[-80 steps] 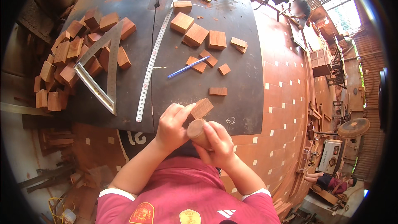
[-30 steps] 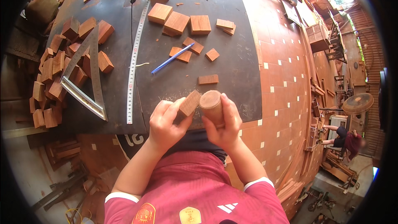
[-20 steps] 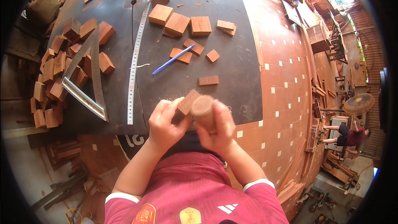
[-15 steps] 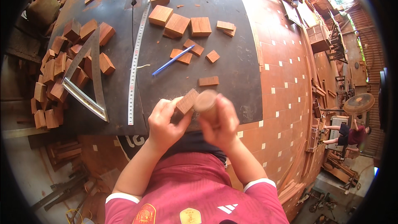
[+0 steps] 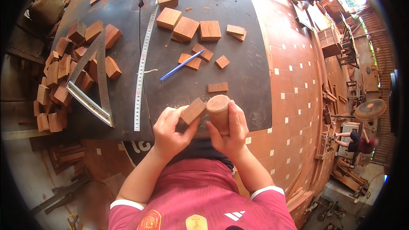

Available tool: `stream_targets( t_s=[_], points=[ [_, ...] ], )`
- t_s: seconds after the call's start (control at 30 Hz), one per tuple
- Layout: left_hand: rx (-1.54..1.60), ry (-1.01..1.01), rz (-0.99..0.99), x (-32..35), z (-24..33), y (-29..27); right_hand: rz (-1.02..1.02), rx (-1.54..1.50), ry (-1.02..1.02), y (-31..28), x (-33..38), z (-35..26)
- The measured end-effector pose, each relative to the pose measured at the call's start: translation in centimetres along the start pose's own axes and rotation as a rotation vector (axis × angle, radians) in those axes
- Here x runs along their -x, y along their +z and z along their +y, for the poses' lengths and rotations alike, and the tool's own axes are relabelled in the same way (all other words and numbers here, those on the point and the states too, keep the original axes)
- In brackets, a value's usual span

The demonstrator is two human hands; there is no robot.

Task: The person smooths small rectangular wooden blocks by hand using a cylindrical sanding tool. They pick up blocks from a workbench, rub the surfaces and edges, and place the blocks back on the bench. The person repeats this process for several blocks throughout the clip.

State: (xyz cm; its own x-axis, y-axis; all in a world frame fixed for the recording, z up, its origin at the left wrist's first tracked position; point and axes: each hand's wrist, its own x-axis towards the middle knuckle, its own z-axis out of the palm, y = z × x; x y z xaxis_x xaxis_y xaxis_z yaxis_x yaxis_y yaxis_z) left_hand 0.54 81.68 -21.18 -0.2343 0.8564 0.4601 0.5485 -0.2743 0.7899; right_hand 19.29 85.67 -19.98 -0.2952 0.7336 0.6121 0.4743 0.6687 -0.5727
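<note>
My left hand (image 5: 171, 128) is closed round a small reddish-brown wooden block (image 5: 194, 111), its square end turned up. Beside it, my right hand (image 5: 231, 128) grips a round wooden cylinder (image 5: 219, 109) with a pale flat top, thumb and fingers on its sides. Block and cylinder are side by side over the table's near edge; I cannot tell whether they touch. Just beyond them a small flat wooden block (image 5: 218, 87) lies on the dark table (image 5: 183, 91). Farther off, a blue pen (image 5: 182, 65) rests across a wooden piece (image 5: 190, 61).
A metal triangular square (image 5: 101, 74) leans on a heap of wooden blocks (image 5: 53, 74) at the left. A tape-measure strip (image 5: 143, 59) runs along the table beside a slot. Several larger blocks (image 5: 186, 28) stand farther back. Two other people (image 5: 365, 145) are on the right, across the tiled floor.
The cylinder in my right hand was blurred by motion and tilted near the block; now it is steadier and slightly farther right. My left hand keeps its block. The whole view has shifted a little.
</note>
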Motion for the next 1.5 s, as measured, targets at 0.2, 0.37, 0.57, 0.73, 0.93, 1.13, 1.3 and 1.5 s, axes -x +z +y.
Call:
stream_targets(
  t_s=[0.2,0.37,0.57,0.73,0.93,1.13,1.3,1.5],
  points=[
    [-0.039,0.010,0.003,-0.1,0.4,0.1,0.009,-0.061,0.040,0.2,0.5,-0.3],
    [-0.077,-0.041,-0.104,-0.6,-0.3,-0.5,-0.088,-0.116,-0.044,0.7,1.4,-2.0],
    [-0.008,-0.151,-0.057,0.2,-0.6,0.3,0.009,-0.217,-0.006,1.7,0.2,-1.4],
    [-0.021,-0.183,-0.083,0.7,-1.4,0.2,0.081,-0.197,0.005,0.9,-0.9,0.6],
    [-0.048,0.026,-0.084,0.4,-1.2,0.3,0.006,-0.207,-0.087,1.5,0.1,-1.6],
    [-0.082,0.019,-0.074,0.6,-1.7,0.3,0.013,-0.240,-0.055,1.2,-0.2,-1.2],
    [-0.065,-0.055,-0.104,0.8,-1.9,0.0,0.011,-0.181,0.007,0.3,-1.4,0.4],
    [-0.079,-0.064,-0.075,0.9,-1.7,0.2,0.000,-0.189,-0.047,0.4,-0.4,-0.6]
  ],
)
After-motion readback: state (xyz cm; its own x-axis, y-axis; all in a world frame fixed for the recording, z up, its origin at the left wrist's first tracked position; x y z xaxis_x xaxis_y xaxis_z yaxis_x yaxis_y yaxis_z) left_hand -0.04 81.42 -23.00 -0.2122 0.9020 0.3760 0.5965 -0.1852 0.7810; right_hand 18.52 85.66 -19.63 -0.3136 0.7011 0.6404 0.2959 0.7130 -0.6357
